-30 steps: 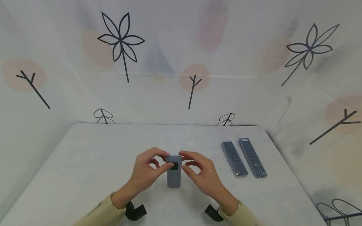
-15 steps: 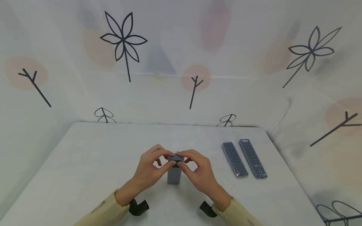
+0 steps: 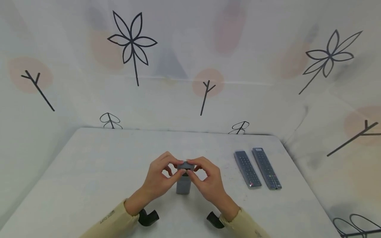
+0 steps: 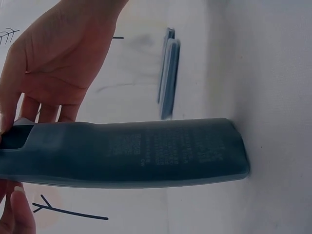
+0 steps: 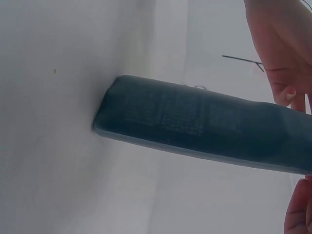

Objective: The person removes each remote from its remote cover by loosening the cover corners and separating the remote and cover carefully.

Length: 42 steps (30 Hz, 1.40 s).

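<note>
With fingers curled, our left hand and right hand pinch the grey device on top, its long axis running down toward the desk.

device: blue-grey | remotes: slate-grey | table: white | sleeves: khaki | backdrop: white, black plant outlines, pink blots

Two remotes, one handset

There is one table, with two remotes near its right edge. One handset is between one left hand and one right hand. Two sleeves show, with two black wrist pieces. Beyond the far edge are two flower drawings and three twig drawings.
</note>
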{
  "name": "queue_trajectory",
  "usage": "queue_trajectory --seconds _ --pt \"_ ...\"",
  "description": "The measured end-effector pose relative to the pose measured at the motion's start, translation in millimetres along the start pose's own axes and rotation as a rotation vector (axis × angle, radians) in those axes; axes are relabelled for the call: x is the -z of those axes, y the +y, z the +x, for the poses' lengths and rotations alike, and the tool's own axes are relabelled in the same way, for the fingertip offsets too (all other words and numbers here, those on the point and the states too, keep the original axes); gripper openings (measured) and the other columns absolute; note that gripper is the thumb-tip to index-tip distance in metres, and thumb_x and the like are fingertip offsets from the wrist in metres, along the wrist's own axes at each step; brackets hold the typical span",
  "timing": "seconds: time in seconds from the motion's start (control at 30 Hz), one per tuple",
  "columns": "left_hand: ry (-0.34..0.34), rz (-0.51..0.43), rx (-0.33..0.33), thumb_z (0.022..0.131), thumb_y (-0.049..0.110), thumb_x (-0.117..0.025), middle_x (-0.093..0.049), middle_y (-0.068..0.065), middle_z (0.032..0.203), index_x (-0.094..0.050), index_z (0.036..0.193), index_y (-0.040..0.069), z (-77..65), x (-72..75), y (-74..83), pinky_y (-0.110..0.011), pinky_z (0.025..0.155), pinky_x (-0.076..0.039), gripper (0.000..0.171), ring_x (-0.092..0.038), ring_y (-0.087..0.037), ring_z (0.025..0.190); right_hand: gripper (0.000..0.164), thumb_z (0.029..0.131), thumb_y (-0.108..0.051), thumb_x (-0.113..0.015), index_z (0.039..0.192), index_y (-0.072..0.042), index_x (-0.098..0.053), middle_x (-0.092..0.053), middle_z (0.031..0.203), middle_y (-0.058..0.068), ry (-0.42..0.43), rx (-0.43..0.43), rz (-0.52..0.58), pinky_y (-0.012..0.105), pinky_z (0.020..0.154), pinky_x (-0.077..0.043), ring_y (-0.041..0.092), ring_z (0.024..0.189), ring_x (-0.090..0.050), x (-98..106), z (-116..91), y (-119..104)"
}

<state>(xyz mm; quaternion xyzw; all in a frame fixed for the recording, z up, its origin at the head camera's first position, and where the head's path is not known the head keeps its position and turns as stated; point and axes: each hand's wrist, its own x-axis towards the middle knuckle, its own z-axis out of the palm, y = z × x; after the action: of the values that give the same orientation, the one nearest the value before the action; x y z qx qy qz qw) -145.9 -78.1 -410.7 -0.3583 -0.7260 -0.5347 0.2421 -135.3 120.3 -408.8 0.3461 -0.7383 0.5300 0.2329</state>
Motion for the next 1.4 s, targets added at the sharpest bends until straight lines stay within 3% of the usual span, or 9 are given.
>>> queue_trajectory --seconds 0.2,0.37,0.6,1.03,1.4 --pt "0.036 -0.005 -0.037 0.073 -0.011 -0.081 -0.061 -0.004 0.085 -0.070 0.102 0.004 1.7 -2.4 3.3 -0.031 0.048 -0.051 0.034 -0.057 -0.015 0.076 0.032 0.088 0.008 -0.069 0.117 -0.004 -0.067 -0.068 0.102 0.008 0.024 -0.031 0.067 0.030 0.073 -0.055 0.019 0.089 -0.062 -3 -1 -1" --pt "0.054 -0.010 -0.082 0.071 -0.016 -0.078 -0.060 -0.008 0.082 -0.068 0.097 -0.001 11.6 -0.2 24.0 -0.032 0.047 -0.050 0.032 -0.056 -0.016 0.072 0.032 0.088 0.010 -0.069 0.117 -0.004 -0.068 -0.068 0.101 0.008 0.035 -0.032 0.085 0.029 0.072 -0.054 0.019 0.088 -0.061 -3 -2 1" --pt "0.027 0.000 -0.048 0.079 -0.006 -0.075 -0.063 -0.002 0.092 -0.069 0.109 0.008 -0.7 -3.5 -5.0 -0.026 0.052 -0.052 0.034 -0.059 -0.016 0.079 0.036 0.085 0.014 -0.069 0.118 0.000 -0.067 -0.068 0.099 0.011 0.066 -0.002 0.122 0.028 0.072 -0.054 0.020 0.088 -0.062 -5 -1 5" --pt "0.065 0.037 -0.034 0.083 -0.002 -0.072 -0.062 0.000 0.088 -0.069 0.104 0.009 2.3 -7.2 -5.5 -0.025 0.053 -0.052 0.024 -0.060 -0.016 0.078 0.038 0.076 0.024 -0.070 0.112 0.013 -0.065 -0.066 0.097 0.018 0.079 -0.059 0.126 0.026 0.071 -0.053 0.019 0.086 -0.061 -7 0 3" --pt "0.118 0.039 -0.093 0.083 0.000 -0.070 -0.061 0.000 0.084 -0.070 0.102 0.008 1.4 -13.1 -8.8 -0.022 0.052 -0.049 0.021 -0.059 -0.015 0.074 0.033 0.084 0.013 -0.071 0.114 -0.001 -0.071 -0.069 0.097 0.009 0.142 -0.014 0.117 0.027 0.069 -0.050 0.019 0.082 -0.060 -10 -2 6"
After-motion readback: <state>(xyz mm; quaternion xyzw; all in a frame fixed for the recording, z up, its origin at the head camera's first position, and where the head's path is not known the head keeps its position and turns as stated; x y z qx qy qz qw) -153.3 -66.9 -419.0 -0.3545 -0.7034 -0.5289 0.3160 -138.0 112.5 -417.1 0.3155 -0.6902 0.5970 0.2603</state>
